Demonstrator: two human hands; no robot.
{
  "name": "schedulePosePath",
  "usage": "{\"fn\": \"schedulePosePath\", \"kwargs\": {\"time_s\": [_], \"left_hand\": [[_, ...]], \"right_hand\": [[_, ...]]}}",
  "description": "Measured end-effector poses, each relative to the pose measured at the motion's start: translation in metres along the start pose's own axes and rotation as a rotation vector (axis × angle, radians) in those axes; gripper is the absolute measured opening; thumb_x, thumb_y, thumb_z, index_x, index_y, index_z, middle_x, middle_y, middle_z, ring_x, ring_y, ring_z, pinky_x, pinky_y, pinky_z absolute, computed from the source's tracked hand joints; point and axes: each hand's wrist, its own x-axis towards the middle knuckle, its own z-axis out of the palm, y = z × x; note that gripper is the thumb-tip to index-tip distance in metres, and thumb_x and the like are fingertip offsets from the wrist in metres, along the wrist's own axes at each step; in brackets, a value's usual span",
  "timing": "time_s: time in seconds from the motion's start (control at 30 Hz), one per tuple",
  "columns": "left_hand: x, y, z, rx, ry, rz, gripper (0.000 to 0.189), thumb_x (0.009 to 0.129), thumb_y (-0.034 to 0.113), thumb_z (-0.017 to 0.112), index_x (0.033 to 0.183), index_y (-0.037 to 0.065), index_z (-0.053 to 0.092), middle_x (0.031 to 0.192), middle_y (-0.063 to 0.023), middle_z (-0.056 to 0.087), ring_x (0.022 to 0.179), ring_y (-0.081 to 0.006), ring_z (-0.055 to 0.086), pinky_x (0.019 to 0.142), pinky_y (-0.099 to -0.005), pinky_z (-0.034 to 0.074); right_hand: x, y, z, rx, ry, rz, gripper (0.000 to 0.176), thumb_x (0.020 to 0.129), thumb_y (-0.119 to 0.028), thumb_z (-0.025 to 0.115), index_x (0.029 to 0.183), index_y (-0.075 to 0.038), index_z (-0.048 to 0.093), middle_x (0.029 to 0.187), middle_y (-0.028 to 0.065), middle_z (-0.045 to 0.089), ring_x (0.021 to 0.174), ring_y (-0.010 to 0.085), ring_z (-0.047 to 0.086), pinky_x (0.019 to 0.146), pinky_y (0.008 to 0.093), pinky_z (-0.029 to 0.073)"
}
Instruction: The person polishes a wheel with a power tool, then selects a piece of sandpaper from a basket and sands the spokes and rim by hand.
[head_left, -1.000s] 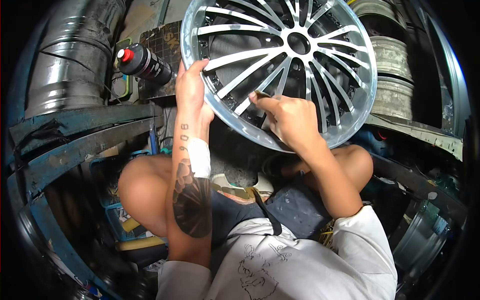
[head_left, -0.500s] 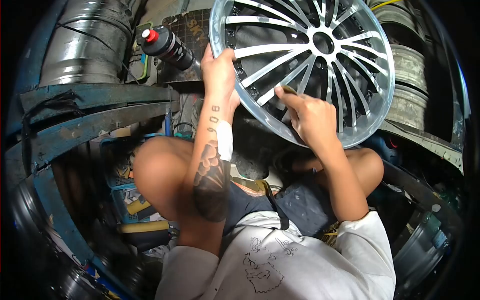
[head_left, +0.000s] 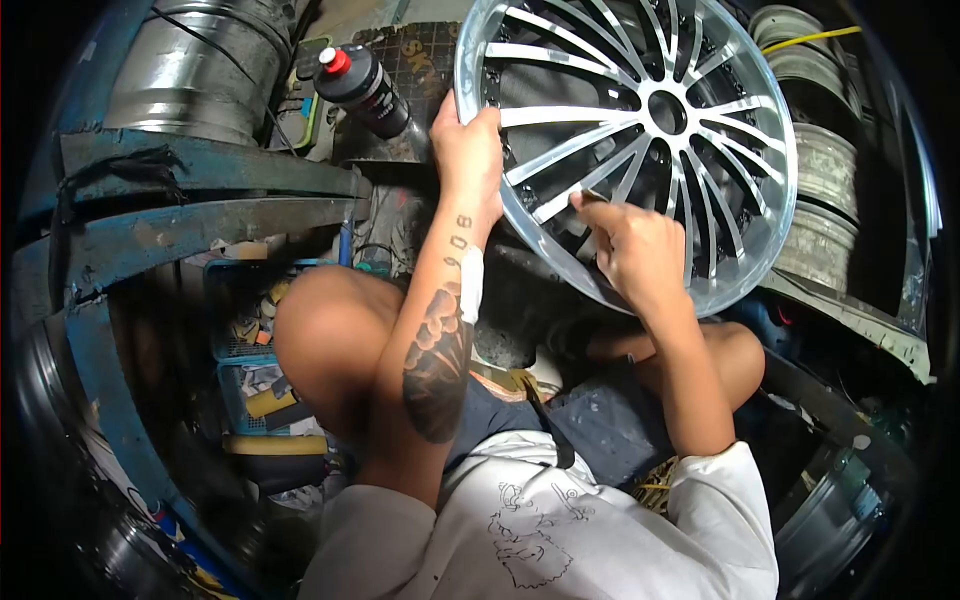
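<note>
A silver multi-spoke alloy wheel leans upright in front of me, with polished spokes and dark gaps between them. My left hand is closed around the left edge of its rim. At the lower left spokes, my right hand pinches a small olive-brown piece of sandpaper, pressed near a spoke's outer end. Most of the sandpaper is hidden by the fingers. Left of the wheel, a black bottle with a red and white cap stands on a dark board.
Metal wheel barrels stand at the upper left and right. A blue metal frame runs along my left side. Blue baskets hold scraps and sponge-like pieces beside my knee. A yellow hose lies at upper right.
The whole view has shifted, so the wheel, bottle and hands appear farther right and slightly lower. Both hands keep nearly the same places on the wheel.
</note>
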Motion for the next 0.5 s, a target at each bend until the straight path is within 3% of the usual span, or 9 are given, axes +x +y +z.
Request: {"fn": "schedulePosePath", "kwargs": {"time_s": [0.07,0.23,0.33,0.37,0.5], "left_hand": [[0.000,0.000,-0.001,-0.032,-0.039,-0.021,0.027,0.087,-0.004,0.052,0.108,0.003,0.067,0.079,0.0047,0.055,0.063,-0.0041,0.044,0.056,-0.0241,0.035],[0.007,-0.005,-0.007,0.030,-0.045,0.004,0.026,0.086,-0.006,0.054,0.106,0.003,0.067,0.080,0.0035,0.057,0.064,-0.0058,0.047,0.058,-0.0256,0.038],[0.009,0.000,-0.008,0.129,-0.096,0.017,0.038,0.085,-0.008,0.050,0.120,0.001,0.063,0.097,-0.0072,0.066,0.082,-0.0198,0.067,0.076,-0.0364,0.060],[0.003,0.006,-0.005,0.094,-0.103,-0.019,0.038,0.085,-0.008,0.052,0.120,0.001,0.064,0.097,-0.0066,0.066,0.081,-0.0192,0.067,0.075,-0.0359,0.059],[0.016,0.003,-0.013,0.195,-0.091,-0.034,0.036,0.083,-0.008,0.053,0.116,0.001,0.066,0.094,-0.0060,0.067,0.080,-0.0181,0.065,0.073,-0.0341,0.057]], "right_hand": [[-0.003,0.001,-0.005,0.012,-0.022,0.026,0.031,0.087,-0.014,0.070,0.115,-0.025,0.078,0.077,0.0069,0.072,0.063,0.0302,0.070,0.052,0.0434,0.051],[-0.001,-0.009,-0.017,0.067,0.177,-0.027,0.034,0.087,-0.007,0.075,0.116,-0.025,0.079,0.078,0.0080,0.070,0.062,0.0316,0.066,0.055,0.0403,0.050],[0.009,0.006,0.000,0.053,0.087,-0.058,0.027,0.089,-0.015,0.069,0.112,-0.025,0.078,0.075,0.0041,0.072,0.066,0.0273,0.072,0.056,0.0418,0.054],[0.007,0.008,0.003,0.046,0.011,0.020,0.028,0.087,-0.014,0.068,0.111,-0.024,0.078,0.076,0.0036,0.073,0.068,0.0263,0.073,0.059,0.0422,0.055],[-0.005,-0.002,-0.011,0.061,0.080,-0.007,0.030,0.085,-0.012,0.065,0.109,-0.022,0.079,0.080,0.0079,0.074,0.072,0.0292,0.073,0.059,0.0444,0.055]]}}
